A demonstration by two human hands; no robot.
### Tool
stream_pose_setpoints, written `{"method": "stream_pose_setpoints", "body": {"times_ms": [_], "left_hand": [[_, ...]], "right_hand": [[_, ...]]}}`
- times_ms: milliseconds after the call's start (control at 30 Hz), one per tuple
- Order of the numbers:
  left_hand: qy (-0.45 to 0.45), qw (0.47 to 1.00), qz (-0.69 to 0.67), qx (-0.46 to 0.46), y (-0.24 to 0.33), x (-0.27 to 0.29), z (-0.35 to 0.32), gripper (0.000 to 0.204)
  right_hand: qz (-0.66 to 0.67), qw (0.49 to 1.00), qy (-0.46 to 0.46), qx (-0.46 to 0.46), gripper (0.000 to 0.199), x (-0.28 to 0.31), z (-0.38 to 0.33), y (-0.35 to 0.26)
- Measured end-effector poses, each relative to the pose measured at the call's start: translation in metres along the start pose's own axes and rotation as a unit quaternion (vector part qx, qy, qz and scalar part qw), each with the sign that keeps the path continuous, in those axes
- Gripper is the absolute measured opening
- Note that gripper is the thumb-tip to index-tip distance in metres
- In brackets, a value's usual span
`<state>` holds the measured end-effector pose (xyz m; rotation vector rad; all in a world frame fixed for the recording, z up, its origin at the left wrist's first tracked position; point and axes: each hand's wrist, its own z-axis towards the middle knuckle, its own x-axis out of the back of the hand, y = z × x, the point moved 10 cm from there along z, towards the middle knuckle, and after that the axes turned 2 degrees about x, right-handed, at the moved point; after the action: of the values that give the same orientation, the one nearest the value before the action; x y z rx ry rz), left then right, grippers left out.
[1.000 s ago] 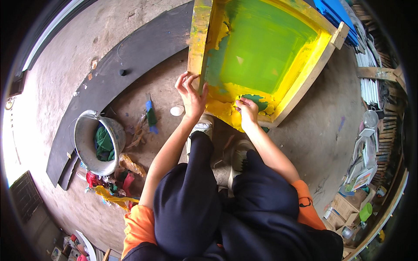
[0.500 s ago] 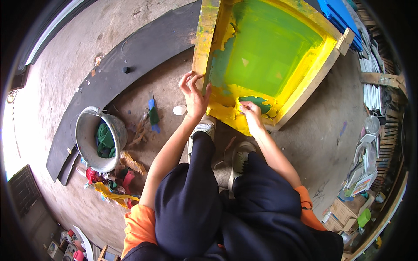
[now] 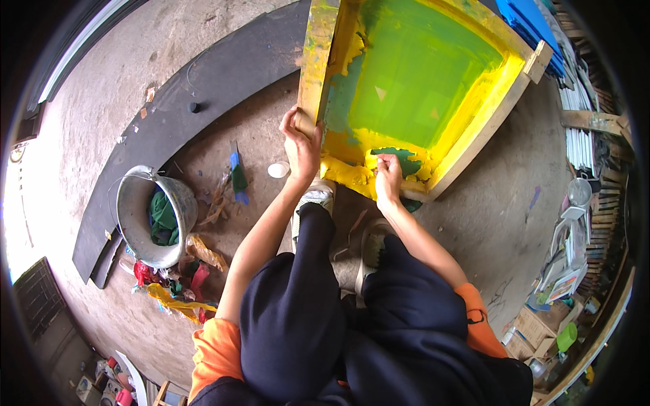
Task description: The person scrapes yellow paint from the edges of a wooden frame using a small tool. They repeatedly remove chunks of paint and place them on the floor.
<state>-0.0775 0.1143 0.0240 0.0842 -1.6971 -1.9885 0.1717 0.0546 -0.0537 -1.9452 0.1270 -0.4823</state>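
A wooden screen printing frame leans in front of me, its mesh green in the middle and thickly yellow around the edges. My left hand grips the frame's left wooden side bar near its lower end, fingers curled around it. At the near end of the frame, my right hand is closed in a pinch on the yellow film. A dark green patch with ragged yellow edges shows beside the pinching fingers. The fingertips hide how much film they hold.
On the floor to the left, a metal bucket lies tipped with green cloth inside. Scraps lie by it. A blue-handled scraper and a white lid sit closer. A curved black board runs behind; stacked goods line the right.
My right hand has shifted slightly left and turned, still pinching the film. The fingers of my left hand have closed more tightly around the side bar.
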Motion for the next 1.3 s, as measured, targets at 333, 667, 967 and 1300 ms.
{"method": "stream_pose_setpoints", "body": {"times_ms": [333,667,967,1300], "left_hand": [[-0.014,0.999,-0.017,0.023,0.005,0.001,0.002,0.064],[0.003,1.000,-0.017,0.012,0.008,0.000,0.001,0.063],[-0.014,0.999,-0.010,0.042,0.002,0.000,0.001,0.065],[-0.032,0.998,-0.028,0.051,0.008,-0.008,0.002,0.065]], "right_hand": [[0.087,0.984,-0.066,-0.138,0.030,-0.017,-0.001,0.007],[-0.263,0.958,-0.036,0.106,0.035,-0.025,0.022,-0.034],[-0.195,0.958,-0.096,0.187,0.029,-0.030,-0.004,-0.059],[-0.150,0.979,-0.050,0.130,0.014,-0.003,-0.005,-0.016]]}}
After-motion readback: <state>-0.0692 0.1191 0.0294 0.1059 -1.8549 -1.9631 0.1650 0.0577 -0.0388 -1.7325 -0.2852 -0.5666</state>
